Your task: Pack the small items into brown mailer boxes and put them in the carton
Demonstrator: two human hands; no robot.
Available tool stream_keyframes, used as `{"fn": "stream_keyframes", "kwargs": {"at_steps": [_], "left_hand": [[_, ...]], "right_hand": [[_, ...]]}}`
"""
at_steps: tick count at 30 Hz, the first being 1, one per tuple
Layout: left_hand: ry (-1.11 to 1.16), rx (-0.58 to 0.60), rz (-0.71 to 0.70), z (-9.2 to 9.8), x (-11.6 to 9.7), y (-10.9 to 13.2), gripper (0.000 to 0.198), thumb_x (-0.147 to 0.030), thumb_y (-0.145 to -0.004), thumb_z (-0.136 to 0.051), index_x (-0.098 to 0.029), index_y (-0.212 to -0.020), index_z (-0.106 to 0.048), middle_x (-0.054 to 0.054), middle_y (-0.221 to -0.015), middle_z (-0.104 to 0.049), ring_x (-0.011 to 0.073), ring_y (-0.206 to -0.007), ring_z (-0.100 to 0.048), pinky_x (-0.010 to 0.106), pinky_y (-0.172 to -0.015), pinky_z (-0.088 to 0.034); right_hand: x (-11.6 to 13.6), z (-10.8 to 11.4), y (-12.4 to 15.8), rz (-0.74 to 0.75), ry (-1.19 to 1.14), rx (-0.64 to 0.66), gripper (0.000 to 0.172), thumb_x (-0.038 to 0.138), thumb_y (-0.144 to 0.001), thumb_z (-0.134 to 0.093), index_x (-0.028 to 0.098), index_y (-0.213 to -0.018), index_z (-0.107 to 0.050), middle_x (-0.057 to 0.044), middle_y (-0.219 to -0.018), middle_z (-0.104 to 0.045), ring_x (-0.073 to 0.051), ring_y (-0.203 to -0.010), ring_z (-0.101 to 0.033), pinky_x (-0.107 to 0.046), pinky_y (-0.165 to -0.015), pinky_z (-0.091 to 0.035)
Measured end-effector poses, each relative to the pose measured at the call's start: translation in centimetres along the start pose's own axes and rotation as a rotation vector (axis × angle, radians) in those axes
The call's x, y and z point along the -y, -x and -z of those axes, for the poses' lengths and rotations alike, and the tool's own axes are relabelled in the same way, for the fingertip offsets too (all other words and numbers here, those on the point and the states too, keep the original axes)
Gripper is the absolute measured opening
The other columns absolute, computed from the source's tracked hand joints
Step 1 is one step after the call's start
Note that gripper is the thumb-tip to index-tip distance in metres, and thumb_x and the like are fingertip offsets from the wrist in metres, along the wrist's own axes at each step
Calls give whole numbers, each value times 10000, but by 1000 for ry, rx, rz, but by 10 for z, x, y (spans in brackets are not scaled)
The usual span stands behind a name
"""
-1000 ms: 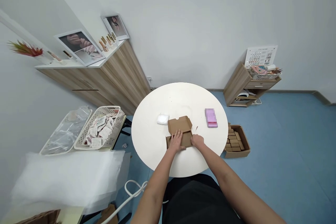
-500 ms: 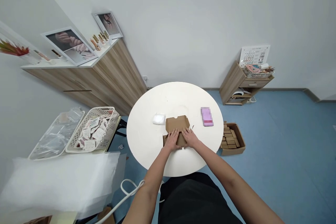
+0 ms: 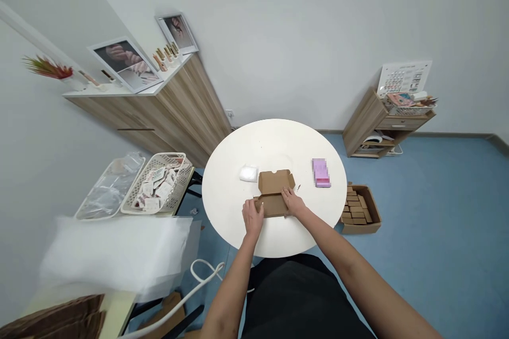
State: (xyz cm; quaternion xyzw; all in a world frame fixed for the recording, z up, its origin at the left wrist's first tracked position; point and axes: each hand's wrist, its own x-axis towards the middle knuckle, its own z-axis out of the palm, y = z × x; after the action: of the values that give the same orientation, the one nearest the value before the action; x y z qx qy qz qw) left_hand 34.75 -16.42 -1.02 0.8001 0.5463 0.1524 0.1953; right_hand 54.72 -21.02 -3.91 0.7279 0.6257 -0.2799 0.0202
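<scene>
While I watched the head feed from my remote station, a brown corrugated cardboard box [image 3: 273,205] sat at the near side of a round white table [image 3: 225,190], with its slotted lid [image 3: 276,181] standing open toward the far side. The person's right hand [image 3: 293,202] lay spread on the box's right end, fingers open and bearing down, not closed around anything. The left hand [image 3: 253,217] was at the box's left end, fingers curled near the edge; I could not tell whether it was gripping the cardboard or only touching it.

A small white packet [image 3: 248,174] lay on the table just left of the lid, and a pink rectangular package [image 3: 321,172], too blurred to read, lay further right. I judged slippage the main risk: the smooth tabletop could let the box skid under uneven pressure. The lid could also spring back if released, and forcing misaligned cardboard could crease or tear it. A wide left-hand movement could knock the white packet. A brown carton of small boxes [image 3: 360,211] stood on the floor right of the table.
</scene>
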Motion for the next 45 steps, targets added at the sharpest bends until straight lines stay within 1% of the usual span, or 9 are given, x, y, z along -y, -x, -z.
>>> {"fn": "stream_keyframes", "kwargs": {"at_steps": [2, 6, 13, 19, 23, 27, 32, 40, 45], "left_hand": [[-46, -41, 115, 6, 8, 10, 222, -331, -923, -446, -207, -946, -628, 95, -987, -612, 262, -989, -574, 398, -840, -437], [-133, 81, 154, 3, 14, 19, 284, -368, -914, -480, -200, -755, -645, 75, -882, -631, 256, -922, -581, 390, -822, -388], [-289, 200, 78, -12, -1, 10, 272, -248, -902, -441, -182, -838, -697, 112, -951, -671, 277, -991, -576, 412, -855, -337], [-395, 279, 2, -11, -6, -6, 268, -212, -908, -433, -138, -873, -689, 134, -932, -683, 277, -958, -589, 403, -837, -316], [-427, 327, -121, -9, -2, -14, 243, -201, -906, -449, -148, -889, -686, 122, -950, -682, 261, -939, -589, 388, -821, -304], [-374, 251, -208, -7, 8, -17, 275, -204, -926, -410, -187, -865, -677, 91, -906, -661, 242, -924, -565, 386, -841, -295], [-361, 69, -113, -2, 16, -29, 236, -188, -883, -466, -182, -1041, -641, 99, -1004, -584, 247, -960, -512, 364, -827, -315], [-339, 183, -11, -3, 3, -52, 219, -252, -904, -481, -207, -871, -693, 90, -1001, -534, 251, -1000, -485, 376, -854, -319], [-340, 208, 3, -12, -7, -51, 207, -232, -891, -489, -194, -838, -686, 92, -981, -539, 249, -996, -491, 381, -860, -328]], "right_hand": [[0, -2, -1, -8, -9, 3, 1266, 355, -529, -888, 188, -1543, -149, -143, -1607, -161, -331, -1471, -135, -404, -1033, -466], [3, -2, -1, -29, 23, 17, 1256, 362, -543, -886, 181, -1543, -148, -149, -1613, -120, -334, -1475, -112, -404, -1006, -497], [5, -1, 0, -38, 43, 17, 1244, 367, -552, -882, 181, -1544, -154, -143, -1613, -119, -338, -1476, -106, -409, -983, -519], [4, -3, -2, -14, 8, -8, 1254, 385, -539, -880, 170, -1542, -157, -158, -1611, -117, -359, -1469, -133, -445, -988, -517], [5, -3, -3, 2, 25, -34, 1264, 373, -513, -897, 157, -1533, -184, -183, -1599, -154, -360, -1466, -145, -444, -997, -511], [5, -5, -5, -4, 13, -43, 1269, 369, -499, -902, 165, -1531, -193, -178, -1604, -129, -373, -1466, -128, -448, -999, -511], [6, -5, -8, -19, 17, -20, 1266, 342, -491, -905, 172, -1530, -203, -170, -1600, -157, -376, -1466, -122, -450, -961, -542], [7, -5, -9, -25, 8, -38, 1266, 356, -502, -903, 161, -1532, -193, -169, -1610, -79, -386, -1467, -97, -466, -974, -531], [8, -3, -7, -23, 22, -30, 1251, 332, -503, -906, 162, -1528, -209, -179, -1593, -179, -374, -1466, -122, -444, -983, -529]]}}
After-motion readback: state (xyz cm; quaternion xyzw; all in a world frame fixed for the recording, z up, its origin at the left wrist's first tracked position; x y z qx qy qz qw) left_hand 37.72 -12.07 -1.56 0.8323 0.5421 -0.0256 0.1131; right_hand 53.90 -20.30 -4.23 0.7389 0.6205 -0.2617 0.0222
